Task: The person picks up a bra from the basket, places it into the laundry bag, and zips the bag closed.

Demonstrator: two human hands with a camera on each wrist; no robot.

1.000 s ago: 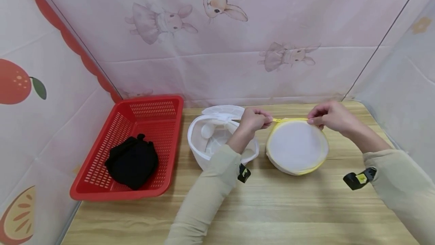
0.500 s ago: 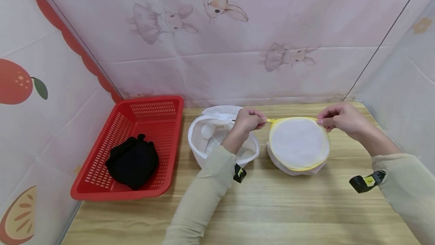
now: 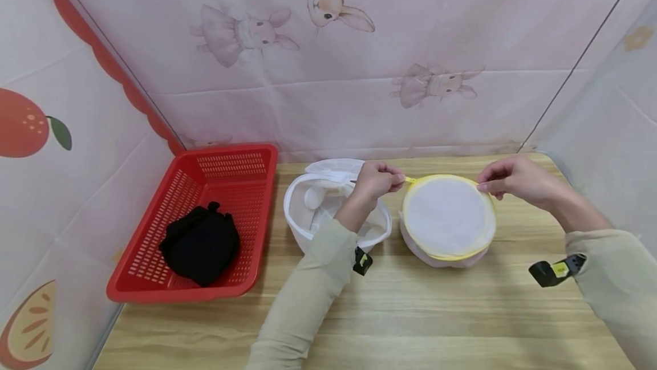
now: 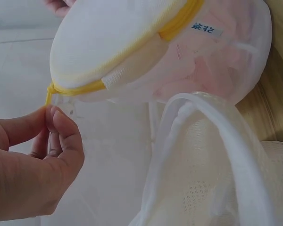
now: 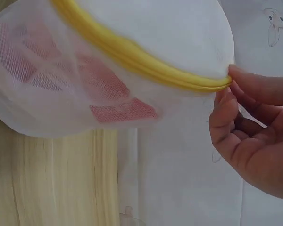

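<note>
A round white mesh laundry bag (image 3: 446, 219) with a yellow zip round its lid stands at the right of the table. Pink cloth (image 5: 101, 77) shows through its side in both wrist views. My left hand (image 3: 378, 182) pinches the yellow zip pull (image 4: 48, 98) at the bag's back left between thumb and forefinger. On the far right of the lid, my right hand (image 3: 518, 181) pinches the yellow edge, drawn to a point in the right wrist view. The lid lies flat across the top, and the zip looks closed along the visible edge.
Beside it on the left, a second white mesh bag (image 3: 296, 223) stands open, partly behind my left forearm. A red plastic basket (image 3: 179, 295) farther left holds a black cloth bundle (image 3: 200, 247). Printed fabric walls (image 3: 328, 113) border the wooden table (image 3: 410, 318).
Both hands have shifted slightly, the right one outward to the right and the left one a little left. The lid's front edge now sits higher, showing more of the bag's side below it.
</note>
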